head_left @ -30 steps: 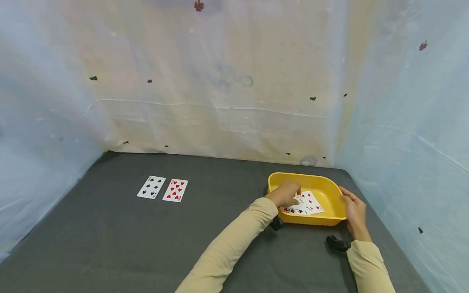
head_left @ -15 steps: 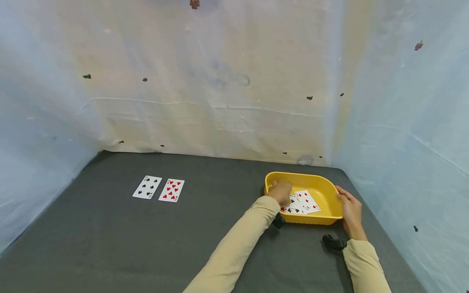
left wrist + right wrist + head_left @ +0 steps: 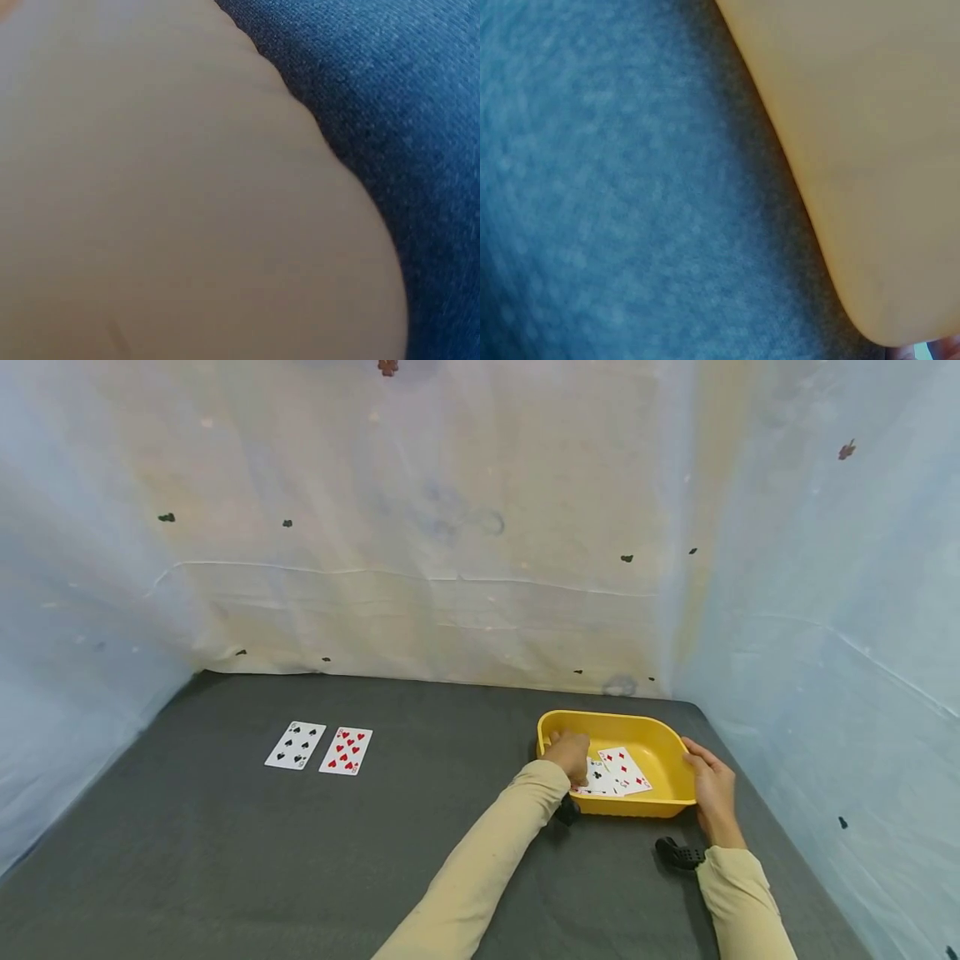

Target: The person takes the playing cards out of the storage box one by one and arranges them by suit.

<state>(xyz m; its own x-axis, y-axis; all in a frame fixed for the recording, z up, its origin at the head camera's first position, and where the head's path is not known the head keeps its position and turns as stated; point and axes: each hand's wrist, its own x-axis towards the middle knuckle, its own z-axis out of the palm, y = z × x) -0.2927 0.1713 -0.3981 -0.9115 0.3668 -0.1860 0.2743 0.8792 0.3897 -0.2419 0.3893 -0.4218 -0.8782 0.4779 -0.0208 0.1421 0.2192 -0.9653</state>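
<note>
Worktop [image 3: 300,860]: dark cloth, pale sheeting behind.
Left hand [image 3: 570,755]: curled over cards [image 3: 618,772] in yellow tray [image 3: 660,739]; grip unclear.
Right hand [image 3: 711,789]: fingers straight, steadying the tray.
Risk: cards could be bent if pinched carelessly.

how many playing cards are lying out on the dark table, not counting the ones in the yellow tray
2. A black-suited card lies at the left of the table, and a red hearts card lies right beside it. Nothing suggests any others hidden outside the tray.
</note>
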